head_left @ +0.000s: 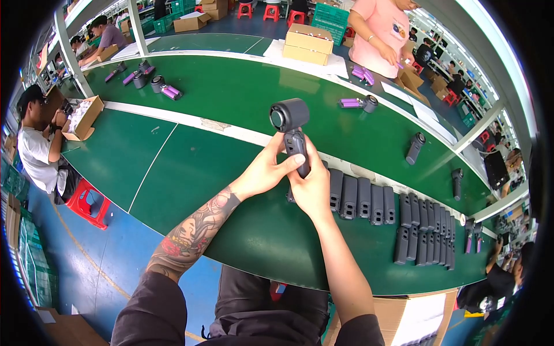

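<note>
A dark grey handheld fan (290, 115) with a round, drum-like head is held upright over the green bench. My left hand (266, 171) grips its handle from the left, thumb across the front. On the other side, my right hand (311, 181) wraps round the lower handle, with its thumb close to the left one. Both hands are closed on the same fan. Just right of my right hand, several dark grey handle shells (363, 197) lie in a row. More handle shells (424, 228) form two rows farther right.
Fan heads with purple cells (167, 89) lie on the far green belt (231, 86), as does a grey fan (415, 148) at right. Cardboard boxes (307, 43) stand behind it. A person in pink (381, 34) works opposite; another sits at left near a red stool (86, 203).
</note>
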Motion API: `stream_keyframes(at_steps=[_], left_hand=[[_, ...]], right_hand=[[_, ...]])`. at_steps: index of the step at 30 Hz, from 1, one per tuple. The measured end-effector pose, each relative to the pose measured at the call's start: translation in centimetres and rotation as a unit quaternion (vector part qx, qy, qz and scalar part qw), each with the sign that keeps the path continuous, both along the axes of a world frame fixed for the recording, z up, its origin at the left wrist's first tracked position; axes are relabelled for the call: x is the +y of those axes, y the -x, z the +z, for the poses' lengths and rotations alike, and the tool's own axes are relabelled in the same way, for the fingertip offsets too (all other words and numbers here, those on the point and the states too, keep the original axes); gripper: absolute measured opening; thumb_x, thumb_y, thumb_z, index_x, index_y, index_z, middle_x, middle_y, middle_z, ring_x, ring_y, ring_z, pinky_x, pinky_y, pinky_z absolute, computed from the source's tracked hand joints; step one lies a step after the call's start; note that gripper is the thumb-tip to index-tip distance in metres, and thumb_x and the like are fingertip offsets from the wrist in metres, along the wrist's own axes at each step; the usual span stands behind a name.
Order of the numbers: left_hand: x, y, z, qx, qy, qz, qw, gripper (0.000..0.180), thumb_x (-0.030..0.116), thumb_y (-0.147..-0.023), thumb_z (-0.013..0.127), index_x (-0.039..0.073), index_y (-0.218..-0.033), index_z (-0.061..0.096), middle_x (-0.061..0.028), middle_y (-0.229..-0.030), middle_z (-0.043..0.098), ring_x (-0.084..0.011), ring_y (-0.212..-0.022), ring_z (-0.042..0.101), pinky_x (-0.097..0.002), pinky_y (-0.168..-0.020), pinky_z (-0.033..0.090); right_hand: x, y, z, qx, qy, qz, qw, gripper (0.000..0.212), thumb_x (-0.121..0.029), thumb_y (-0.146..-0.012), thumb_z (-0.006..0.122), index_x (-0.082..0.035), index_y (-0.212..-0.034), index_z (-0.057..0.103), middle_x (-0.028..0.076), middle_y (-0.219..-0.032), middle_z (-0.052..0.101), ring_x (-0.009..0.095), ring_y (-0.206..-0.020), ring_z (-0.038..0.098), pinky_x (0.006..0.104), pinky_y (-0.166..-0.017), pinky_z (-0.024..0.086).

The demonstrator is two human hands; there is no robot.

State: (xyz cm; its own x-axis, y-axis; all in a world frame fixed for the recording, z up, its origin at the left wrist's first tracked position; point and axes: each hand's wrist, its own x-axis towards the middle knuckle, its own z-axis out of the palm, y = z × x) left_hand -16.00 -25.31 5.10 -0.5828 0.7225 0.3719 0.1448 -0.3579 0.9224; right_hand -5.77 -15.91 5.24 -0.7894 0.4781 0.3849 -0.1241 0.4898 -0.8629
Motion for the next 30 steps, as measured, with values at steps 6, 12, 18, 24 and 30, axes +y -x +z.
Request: stream_keyframes(at_steps=[6,12,18,24,30], left_hand=[[-0.4,1.1,-0.4,0.070,0.031,-0.026,0.997,0.036,0.020,-0.104,0.054,-0.001,-0.133,0.048,-0.0092,-0.098,0.063,-0.0155,-0.086,0.062,-0.0306,-0.081,0.053],[-0.6,0.6,0.7,-0.121,0.062,-0.033,0.990,0.033,0.024,-0.106,0.052,-0.001,-0.128,0.051,-0.0096,-0.094,0.063,-0.0160,-0.084,0.062,-0.0304,-0.083,0.052],[0.2,2.3,-1.3,-0.133,-0.046,0.034,0.990,0.031,0.025,-0.107,0.049,0.000,-0.125,0.053,-0.0087,-0.090,0.063,-0.0153,-0.077,0.060,-0.0282,-0.076,0.051],[0.1,2.5,-3.2,-0.090,0.045,0.062,0.993,0.027,0.022,-0.107,0.045,0.001,-0.118,0.058,-0.0078,-0.085,0.063,-0.0146,-0.077,0.059,-0.0273,-0.074,0.050],[0.4,1.8,-3.1,-0.013,0.106,0.066,0.992,0.025,0.019,-0.106,0.045,0.002,-0.112,0.063,-0.0056,-0.082,0.064,-0.0132,-0.075,0.059,-0.0263,-0.072,0.049]], right_hand=[[-1.1,-0.3,1.1,-0.043,-0.093,-0.037,0.994,0.065,0.005,-0.088,0.060,-0.006,-0.149,0.041,0.017,-0.122,0.067,0.029,-0.093,0.070,0.0345,-0.075,0.055],[-1.3,0.3,1.6,0.033,0.307,0.060,0.949,0.055,0.001,-0.092,0.055,-0.001,-0.146,0.043,0.017,-0.119,0.066,0.025,-0.089,0.068,0.0299,-0.077,0.054],[5.0,-1.5,1.1,0.120,0.618,0.272,0.728,0.044,-0.019,-0.098,0.058,0.004,-0.135,0.050,0.015,-0.100,0.064,0.016,-0.072,0.058,0.0239,-0.060,0.046],[7.6,-1.4,2.8,0.024,0.467,0.157,0.870,0.038,-0.022,-0.100,0.059,0.004,-0.127,0.055,0.013,-0.091,0.064,0.014,-0.069,0.055,0.0216,-0.057,0.044],[11.9,1.9,3.5,-0.079,0.346,-0.022,0.934,0.034,-0.023,-0.100,0.059,0.004,-0.121,0.059,0.014,-0.092,0.065,0.016,-0.073,0.059,0.0228,-0.060,0.045]])
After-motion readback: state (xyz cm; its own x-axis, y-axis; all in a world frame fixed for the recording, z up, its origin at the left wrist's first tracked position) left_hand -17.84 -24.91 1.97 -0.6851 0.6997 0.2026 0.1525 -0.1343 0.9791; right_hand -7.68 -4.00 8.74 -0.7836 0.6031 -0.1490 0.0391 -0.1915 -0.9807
